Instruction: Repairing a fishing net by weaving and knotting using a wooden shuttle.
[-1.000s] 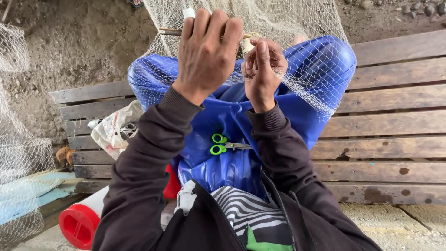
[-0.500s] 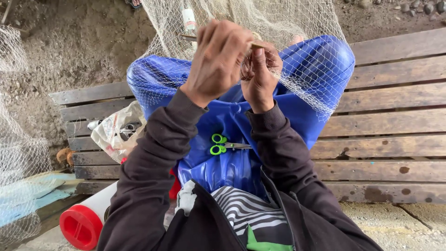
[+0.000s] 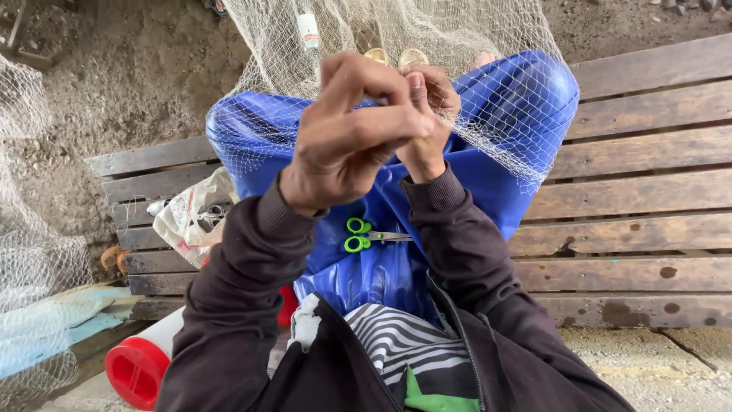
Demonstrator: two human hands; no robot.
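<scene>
Head view: left hand [image 3: 347,145] and right hand [image 3: 427,114] pinch net [image 3: 488,99] between fingertips.

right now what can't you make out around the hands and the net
Head view only:
- What the right hand pinches: hidden behind the left hand; its grip cannot be judged.
- Blades of the green-handled scissors on the blue plastic sheet: partly covered by the right sleeve.
- Contents of the crumpled plastic bag: too small.
- Fine beige fishing net: cut off by the top edge.
</scene>
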